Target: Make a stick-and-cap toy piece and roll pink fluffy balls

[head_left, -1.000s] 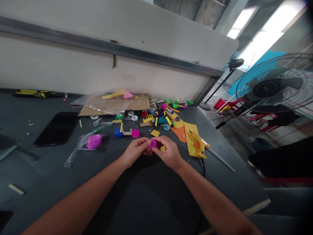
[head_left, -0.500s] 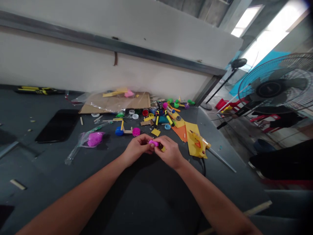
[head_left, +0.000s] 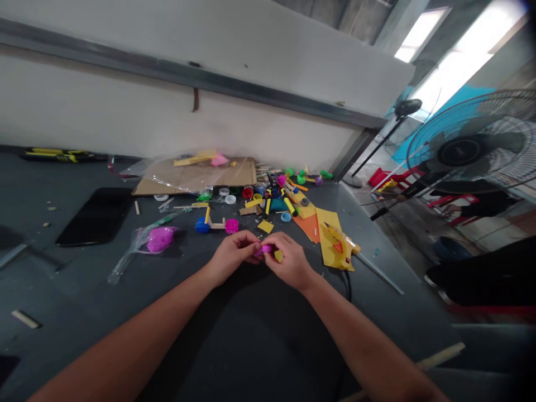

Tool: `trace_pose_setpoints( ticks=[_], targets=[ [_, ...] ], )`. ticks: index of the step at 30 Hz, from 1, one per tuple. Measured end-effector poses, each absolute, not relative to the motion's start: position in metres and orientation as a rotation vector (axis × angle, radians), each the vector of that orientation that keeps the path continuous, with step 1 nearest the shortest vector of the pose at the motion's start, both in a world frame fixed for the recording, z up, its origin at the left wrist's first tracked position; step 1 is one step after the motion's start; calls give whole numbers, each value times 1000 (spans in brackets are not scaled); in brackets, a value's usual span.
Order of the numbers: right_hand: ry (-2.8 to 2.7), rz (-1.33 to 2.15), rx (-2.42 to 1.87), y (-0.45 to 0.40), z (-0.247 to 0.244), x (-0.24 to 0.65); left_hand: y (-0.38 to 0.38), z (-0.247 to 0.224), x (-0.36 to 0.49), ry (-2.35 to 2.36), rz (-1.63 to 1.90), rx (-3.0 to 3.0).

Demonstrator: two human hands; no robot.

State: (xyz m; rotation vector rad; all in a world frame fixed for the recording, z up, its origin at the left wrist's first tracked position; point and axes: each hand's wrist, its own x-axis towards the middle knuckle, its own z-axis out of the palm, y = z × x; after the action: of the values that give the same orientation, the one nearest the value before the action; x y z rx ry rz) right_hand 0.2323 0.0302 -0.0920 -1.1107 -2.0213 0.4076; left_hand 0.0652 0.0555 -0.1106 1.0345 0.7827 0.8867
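Between my fingertips is a small piece of purple clay, partly covered by the fingers. My left hand pinches its left side with thumb and index finger. From the right, my right hand grips the same piece. Just beyond the hands stands a small stick model with a blue wheel and a magenta wheel. A yellow square of paper lies behind the fingers. To the left, a clear bag holds a larger purple clay lump.
A yellow glue gun rests on yellow sheets at right, its cord running towards me. Behind are pliers, bottle caps and cardboard. A black phone lies left. A fan stands beyond the table's right edge.
The purple piece has turned and shifted slightly between the fingertips. Both hands stay in nearly the same place, and the view has moved a little.
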Motion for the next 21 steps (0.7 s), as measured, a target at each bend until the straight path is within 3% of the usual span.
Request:
trace_pose_setpoints(
  ticks=[21],
  targets=[
    [-2049, 521, -1124, 32, -87, 236, 57, -109, 67, 782, 845, 985]
  ],
)
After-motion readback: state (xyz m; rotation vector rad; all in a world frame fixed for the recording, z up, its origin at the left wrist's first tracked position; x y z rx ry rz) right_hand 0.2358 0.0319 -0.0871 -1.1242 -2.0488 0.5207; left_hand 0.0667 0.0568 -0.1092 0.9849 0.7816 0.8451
